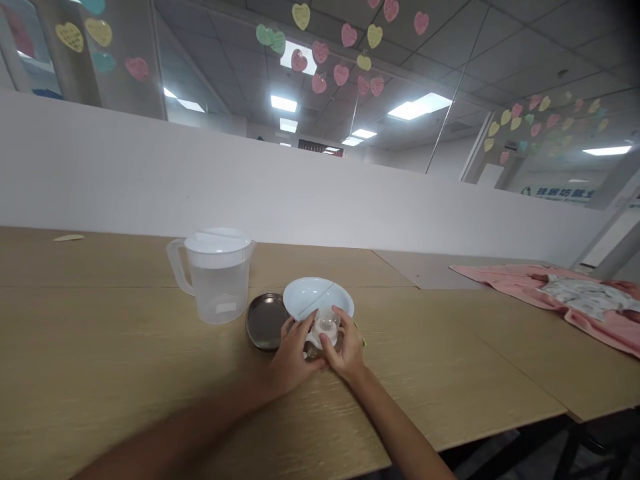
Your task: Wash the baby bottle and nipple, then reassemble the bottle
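Observation:
Both hands are wrapped round a small baby bottle (327, 325) with a clear domed cap and a white collar, tilted with its top facing away from me. My left hand (294, 352) grips it from the left, beside what looks like a white handle. From the right, my right hand (349, 345) closes on it, thumb across the collar. The lower part of the bottle is mostly hidden by the fingers. Just beyond the hands stands a pale blue-white bowl (306, 293) with a thin stick or line across it. A dark metal tray (267, 323) lies left of the bowl.
A translucent lidded pitcher (220, 283) stands on the wooden table (125, 373) to the left. At the far right, a doll in patterned clothes (583, 295) lies on a pink blanket (515, 283). A white partition (200, 180) with glass above runs behind the table.

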`<state>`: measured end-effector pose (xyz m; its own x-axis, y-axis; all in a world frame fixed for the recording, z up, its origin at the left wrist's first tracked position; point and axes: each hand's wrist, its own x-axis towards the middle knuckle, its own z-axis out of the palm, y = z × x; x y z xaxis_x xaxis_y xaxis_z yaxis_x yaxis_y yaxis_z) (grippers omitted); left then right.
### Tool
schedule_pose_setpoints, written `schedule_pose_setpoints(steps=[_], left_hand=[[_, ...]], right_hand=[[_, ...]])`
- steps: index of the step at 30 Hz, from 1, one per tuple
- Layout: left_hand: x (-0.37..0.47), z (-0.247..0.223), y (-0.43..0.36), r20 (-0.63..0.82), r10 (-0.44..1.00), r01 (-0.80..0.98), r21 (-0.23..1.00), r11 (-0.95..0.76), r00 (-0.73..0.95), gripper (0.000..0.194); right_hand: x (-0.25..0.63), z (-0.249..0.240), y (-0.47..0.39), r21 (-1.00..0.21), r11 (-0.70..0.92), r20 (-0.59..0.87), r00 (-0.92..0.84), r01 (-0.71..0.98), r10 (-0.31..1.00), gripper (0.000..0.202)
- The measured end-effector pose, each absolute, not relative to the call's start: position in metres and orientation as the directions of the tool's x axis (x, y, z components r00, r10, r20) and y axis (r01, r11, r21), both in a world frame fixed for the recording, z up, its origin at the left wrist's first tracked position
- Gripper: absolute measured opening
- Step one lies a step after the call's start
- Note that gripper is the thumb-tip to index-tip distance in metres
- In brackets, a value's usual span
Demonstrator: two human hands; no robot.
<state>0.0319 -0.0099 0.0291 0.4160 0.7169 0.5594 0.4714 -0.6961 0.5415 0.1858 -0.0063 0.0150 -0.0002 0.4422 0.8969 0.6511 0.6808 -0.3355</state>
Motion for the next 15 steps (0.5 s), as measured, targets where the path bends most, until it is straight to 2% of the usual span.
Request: schedule_pose_setpoints(steps=[3, 9, 12, 15], left_hand=[[0.036, 0.018, -0.012, 0.616, 0.695, 0.484, 0.51, -0.711, 0.372, 0.068], [0.035, 0.016, -0.016, 0.621, 0.68, 0.474, 0.497, -0.726, 0.39, 0.077], [0.036, 0.017, -0.018, 0.613, 0.69, 0.475, 0.509, -0.718, 0.385, 0.077], [0.036, 0.019, -0.019, 0.612, 0.686, 0.458, 0.517, -0.723, 0.393, 0.074]], right_hand=[[0.187, 0.013, -0.005, -0.389, 0.688, 0.874, 0.009, 0.613, 0.486, 0.045], [0.188, 0.012, -0.006, -0.444, 0.676, 0.863, 0.077, 0.589, 0.499, 0.041], [0.189, 0.008, -0.006, -0.383, 0.674, 0.896, 0.074, 0.632, 0.439, 0.043], [0.193, -0.002, 0.0, -0.276, 0.694, 0.954, 0.1, 0.665, 0.284, 0.048]])
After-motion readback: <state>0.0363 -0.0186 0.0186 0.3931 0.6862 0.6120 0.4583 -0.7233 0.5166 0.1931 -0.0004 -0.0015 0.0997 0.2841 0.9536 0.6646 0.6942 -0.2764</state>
